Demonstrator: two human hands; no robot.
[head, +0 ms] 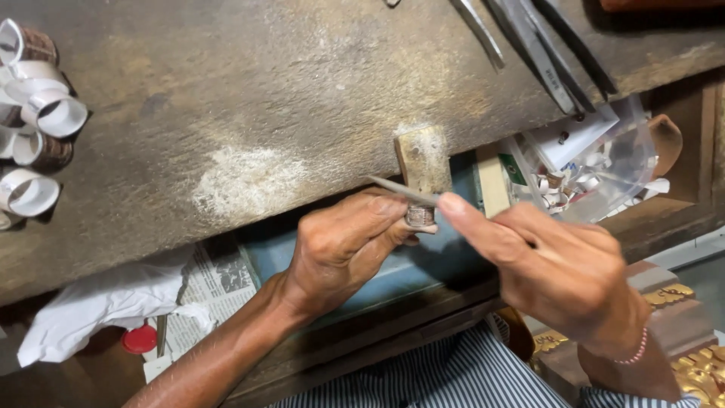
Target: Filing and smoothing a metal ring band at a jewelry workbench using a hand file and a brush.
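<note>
Here, left hand (343, 245) pinching a small metal ring (420, 217) against the wooden bench peg (423, 160) at the workbench (249, 113) edge, right hand (559, 268) clasping a slim file (400, 190) laid across that ring.

Bare bench top (249, 91) between ring stack (34, 121) left, tools (544, 53) right; peg (423, 162) juts.

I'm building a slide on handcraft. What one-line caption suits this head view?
Left hand braces a small ring against a wooden peg while right hand draws a file across it.
</note>
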